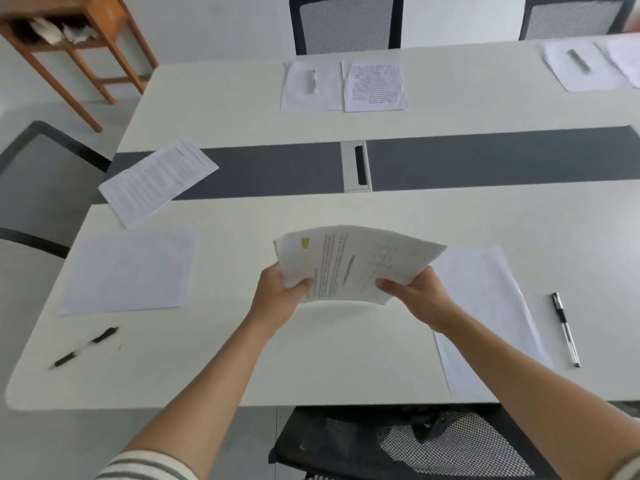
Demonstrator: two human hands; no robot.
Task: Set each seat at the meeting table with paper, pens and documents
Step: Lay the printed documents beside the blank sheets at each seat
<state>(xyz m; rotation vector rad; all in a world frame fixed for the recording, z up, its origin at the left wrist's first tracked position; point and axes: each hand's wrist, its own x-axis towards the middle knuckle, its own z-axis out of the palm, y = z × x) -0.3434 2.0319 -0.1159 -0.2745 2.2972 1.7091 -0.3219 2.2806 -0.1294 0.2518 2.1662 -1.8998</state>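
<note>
Blank sheets (128,270) and pens (565,329) around

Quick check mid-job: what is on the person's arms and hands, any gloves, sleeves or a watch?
Both forearms are bare below the sleeves. The left hand and right hand show no gloves, rings or watch. At the bottom edge, the left sleeve is light with narrow dark grey stripes. The right sleeve, only a sliver in the corner, seems to match.
</note>
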